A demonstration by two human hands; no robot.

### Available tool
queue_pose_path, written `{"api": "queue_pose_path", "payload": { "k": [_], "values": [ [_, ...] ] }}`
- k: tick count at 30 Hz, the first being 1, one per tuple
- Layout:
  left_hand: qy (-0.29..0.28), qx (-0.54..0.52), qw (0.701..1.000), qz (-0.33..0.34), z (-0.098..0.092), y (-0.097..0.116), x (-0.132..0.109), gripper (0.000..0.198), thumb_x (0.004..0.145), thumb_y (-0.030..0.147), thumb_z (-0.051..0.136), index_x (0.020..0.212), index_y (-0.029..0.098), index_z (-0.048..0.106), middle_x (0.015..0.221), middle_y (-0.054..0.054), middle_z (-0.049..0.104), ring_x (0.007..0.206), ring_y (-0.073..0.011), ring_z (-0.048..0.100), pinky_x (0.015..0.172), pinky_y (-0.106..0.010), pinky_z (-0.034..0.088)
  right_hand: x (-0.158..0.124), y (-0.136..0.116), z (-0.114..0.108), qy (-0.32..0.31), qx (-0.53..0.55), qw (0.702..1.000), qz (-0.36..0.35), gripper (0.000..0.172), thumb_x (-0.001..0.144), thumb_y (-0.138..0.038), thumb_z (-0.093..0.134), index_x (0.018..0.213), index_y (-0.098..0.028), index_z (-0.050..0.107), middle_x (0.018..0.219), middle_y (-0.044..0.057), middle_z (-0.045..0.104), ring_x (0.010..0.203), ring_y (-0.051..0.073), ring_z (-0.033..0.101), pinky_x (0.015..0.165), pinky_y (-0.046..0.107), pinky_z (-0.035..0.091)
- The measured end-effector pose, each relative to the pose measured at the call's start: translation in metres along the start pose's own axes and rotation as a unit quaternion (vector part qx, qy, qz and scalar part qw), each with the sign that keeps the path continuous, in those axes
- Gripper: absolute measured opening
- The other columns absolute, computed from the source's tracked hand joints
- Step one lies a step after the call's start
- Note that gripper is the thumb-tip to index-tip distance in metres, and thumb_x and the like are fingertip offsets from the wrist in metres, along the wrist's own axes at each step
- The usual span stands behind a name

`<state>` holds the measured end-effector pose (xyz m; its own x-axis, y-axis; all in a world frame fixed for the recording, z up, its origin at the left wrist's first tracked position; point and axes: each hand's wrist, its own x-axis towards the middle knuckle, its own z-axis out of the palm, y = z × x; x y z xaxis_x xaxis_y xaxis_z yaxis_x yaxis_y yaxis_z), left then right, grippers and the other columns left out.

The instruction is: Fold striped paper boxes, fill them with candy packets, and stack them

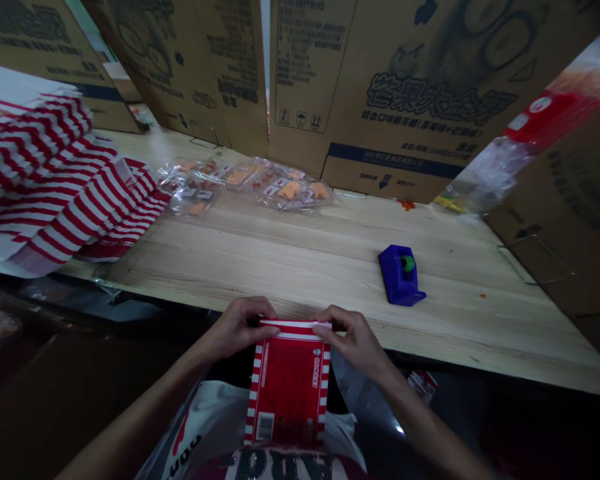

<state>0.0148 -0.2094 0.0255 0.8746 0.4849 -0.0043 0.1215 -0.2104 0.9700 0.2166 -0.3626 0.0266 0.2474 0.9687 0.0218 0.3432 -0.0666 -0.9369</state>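
Observation:
A red paper packet (291,387) with striped red-and-white sides and a barcode hangs in front of my body, just off the table's front edge. Its top strip, red and white, is pinched at both corners. On the left corner, my left hand (243,328) grips it between thumb and fingers. My right hand (353,337) pinches the right corner the same way. Whether anything is inside the packet is hidden. Beyond my right hand, a blue tape dispenser (400,277) with a green core stands on the table.
Stacked striped paper packets (75,193) lie at the left of the wooden table (280,247). Clear plastic bags with orange pieces (250,181) lie along the back. Large cardboard boxes (390,100) stand behind them. At right hangs a red-and-clear plastic bag (545,120).

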Motion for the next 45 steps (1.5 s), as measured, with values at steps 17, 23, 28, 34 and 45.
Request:
{"api": "queue_pose_path", "payload": {
  "k": [17,23,28,34,45],
  "values": [
    [0.176,-0.132,0.963,-0.154,0.064,-0.03,0.01,0.037,0.06,0.052,0.079,0.076,0.021,0.065,0.085,-0.002,0.067,0.084,-0.0251,0.063,0.069,-0.028,0.055,-0.045,0.058,-0.029,0.259,-0.064,0.96,-0.08,0.034,0.086,-0.027,0.063,0.12,-0.027,0.063,0.123,0.008,0.064,0.111,0.023,0.061,0.089,0.037,0.053],
    [0.193,-0.094,0.966,-0.144,0.07,-0.025,0.016,0.038,0.062,0.055,0.075,0.077,0.021,0.064,0.086,-0.002,0.066,0.083,-0.0237,0.062,0.066,-0.025,0.053,-0.024,0.105,-0.15,0.525,-0.033,0.849,0.055,0.027,0.071,-0.041,0.07,0.081,-0.016,0.071,0.091,0.009,0.065,0.071,0.019,0.059,0.059,0.03,0.047],
    [0.189,-0.072,0.971,-0.124,0.065,-0.028,0.018,0.037,0.064,0.054,0.075,0.077,0.021,0.066,0.084,-0.003,0.066,0.084,-0.0233,0.061,0.069,-0.025,0.052,-0.004,0.13,-0.164,0.514,0.026,0.854,0.077,0.024,0.056,-0.039,0.076,0.059,-0.016,0.07,0.063,0.002,0.06,0.058,0.016,0.054,0.056,0.029,0.043],
    [0.159,-0.095,0.969,-0.162,0.057,-0.023,0.02,0.04,0.061,0.052,0.078,0.08,0.019,0.067,0.091,-0.005,0.068,0.087,-0.0259,0.063,0.07,-0.029,0.055,-0.003,0.137,-0.14,0.586,0.119,0.8,0.039,0.026,0.06,-0.04,0.076,0.065,-0.016,0.069,0.076,0.003,0.06,0.066,0.015,0.054,0.061,0.029,0.045],
    [0.12,-0.083,0.983,-0.108,0.024,0.0,0.064,0.036,0.066,0.047,0.074,0.08,0.017,0.063,0.075,-0.001,0.064,0.067,-0.0177,0.059,0.059,-0.025,0.048,-0.028,0.161,-0.117,0.605,0.206,0.768,0.026,0.031,0.052,-0.037,0.08,0.054,-0.015,0.059,0.088,0.003,0.058,0.078,0.016,0.056,0.076,0.037,0.05]
  ]
}}
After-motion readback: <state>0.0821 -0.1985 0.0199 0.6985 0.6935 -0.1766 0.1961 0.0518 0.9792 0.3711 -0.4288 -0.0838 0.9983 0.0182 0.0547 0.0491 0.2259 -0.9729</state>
